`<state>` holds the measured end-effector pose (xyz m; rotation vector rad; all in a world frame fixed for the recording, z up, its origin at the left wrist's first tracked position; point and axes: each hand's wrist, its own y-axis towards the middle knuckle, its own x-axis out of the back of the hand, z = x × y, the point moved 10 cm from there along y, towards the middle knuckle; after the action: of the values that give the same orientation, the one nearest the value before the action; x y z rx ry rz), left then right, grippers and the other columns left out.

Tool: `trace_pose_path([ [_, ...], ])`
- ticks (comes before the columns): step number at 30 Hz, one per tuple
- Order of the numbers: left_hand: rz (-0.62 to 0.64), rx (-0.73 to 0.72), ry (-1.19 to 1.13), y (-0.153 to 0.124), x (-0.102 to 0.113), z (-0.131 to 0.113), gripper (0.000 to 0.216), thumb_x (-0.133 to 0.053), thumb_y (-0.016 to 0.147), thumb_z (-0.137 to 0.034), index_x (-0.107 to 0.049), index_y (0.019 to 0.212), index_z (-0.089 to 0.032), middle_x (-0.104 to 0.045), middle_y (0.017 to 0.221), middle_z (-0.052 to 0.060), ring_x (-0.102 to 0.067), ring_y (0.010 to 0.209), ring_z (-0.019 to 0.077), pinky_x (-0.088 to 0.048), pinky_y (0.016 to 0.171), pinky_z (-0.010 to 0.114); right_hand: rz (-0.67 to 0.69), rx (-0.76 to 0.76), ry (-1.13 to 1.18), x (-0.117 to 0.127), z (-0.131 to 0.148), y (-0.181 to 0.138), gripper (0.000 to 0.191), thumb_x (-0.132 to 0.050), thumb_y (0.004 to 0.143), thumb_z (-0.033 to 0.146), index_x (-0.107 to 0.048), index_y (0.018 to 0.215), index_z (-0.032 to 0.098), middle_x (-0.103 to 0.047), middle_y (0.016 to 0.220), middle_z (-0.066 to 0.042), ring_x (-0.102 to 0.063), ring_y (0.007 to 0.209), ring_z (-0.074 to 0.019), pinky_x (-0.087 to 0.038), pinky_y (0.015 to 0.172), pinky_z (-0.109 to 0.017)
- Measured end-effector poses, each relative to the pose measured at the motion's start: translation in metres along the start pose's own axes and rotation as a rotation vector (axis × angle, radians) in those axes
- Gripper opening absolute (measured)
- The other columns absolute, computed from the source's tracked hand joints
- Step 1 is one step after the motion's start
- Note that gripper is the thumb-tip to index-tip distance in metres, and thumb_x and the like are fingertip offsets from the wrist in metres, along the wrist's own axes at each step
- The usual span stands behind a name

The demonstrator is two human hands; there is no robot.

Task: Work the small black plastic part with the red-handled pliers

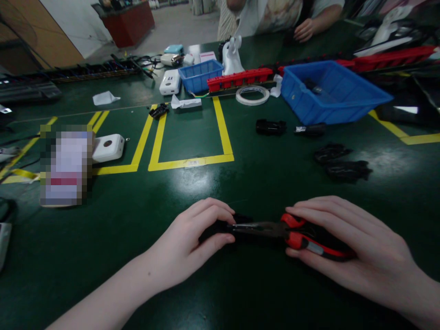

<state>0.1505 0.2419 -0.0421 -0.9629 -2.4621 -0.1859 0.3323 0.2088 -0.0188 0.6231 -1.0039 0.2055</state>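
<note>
My right hand [357, 247] is wrapped round the red and black handles of long-nose pliers [268, 229]. Their narrow jaws point left and reach the fingertips of my left hand [202, 231]. Between the thumb and fingers of that hand sits a small black part [215, 228], mostly covered, so its kind does not show. The plier tips meet or overlap this part; whether they grip it cannot be made out. Both hands are low over the dark green table [192, 284].
Beyond my right hand lie crumpled black pieces [347, 169], a black cylindrical part [271, 127] and a blue bin [333, 98]. A roll of tape [252, 95] and a smaller blue bin [201, 75] stand farther back. At left a blurred-out box-like item [67, 167] leans by a white device [109, 147]. Another person's hand [304, 31] shows across the table.
</note>
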Motion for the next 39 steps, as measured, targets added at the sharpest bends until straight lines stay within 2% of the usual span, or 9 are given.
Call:
trace_pose_path([
  [13,-0.01,0.007,-0.041,-0.0005,0.0005,0.0019,0.013,-0.059,0.094,-0.02,-0.062,0.106,-0.02,-0.06,0.118,0.005,-0.058,0.111,0.0173,-0.051,0.095,0.031,0.01,0.001,0.01,-0.0003,-0.0002,-0.0001,0.044,-0.07,0.082,0.038,-0.059,0.123,0.025,-0.07,0.106,-0.007,-0.068,0.093,-0.0257,-0.058,0.079,-0.04],
  [24,-0.035,-0.013,-0.044,-0.0013,0.0026,0.0027,0.015,-0.059,0.094,-0.02,-0.063,0.108,-0.02,-0.059,0.122,0.006,-0.058,0.114,0.0189,-0.053,0.097,0.034,0.025,-0.008,0.063,-0.0055,-0.0032,-0.0016,0.044,-0.068,0.084,0.038,-0.059,0.124,0.025,-0.07,0.106,-0.007,-0.068,0.092,-0.0247,-0.058,0.076,-0.037],
  [30,-0.083,-0.025,-0.014,-0.002,0.0065,0.002,0.016,-0.061,0.092,-0.018,-0.064,0.107,-0.021,-0.058,0.126,0.006,-0.058,0.117,0.0198,-0.053,0.099,0.037,0.036,0.003,0.046,-0.0068,0.0001,-0.0013,0.041,-0.067,0.085,0.039,-0.059,0.122,0.024,-0.07,0.105,-0.008,-0.068,0.09,-0.0233,-0.058,0.074,-0.035],
  [39,-0.132,-0.116,0.102,-0.0055,0.0067,-0.0061,0.02,-0.058,0.093,-0.015,-0.063,0.111,-0.021,-0.058,0.129,0.007,-0.059,0.118,0.0195,-0.054,0.1,0.037,0.026,0.008,0.031,-0.0032,0.0047,0.002,0.038,-0.067,0.085,0.038,-0.06,0.119,0.023,-0.071,0.102,-0.007,-0.069,0.087,-0.022,-0.058,0.072,-0.033],
])
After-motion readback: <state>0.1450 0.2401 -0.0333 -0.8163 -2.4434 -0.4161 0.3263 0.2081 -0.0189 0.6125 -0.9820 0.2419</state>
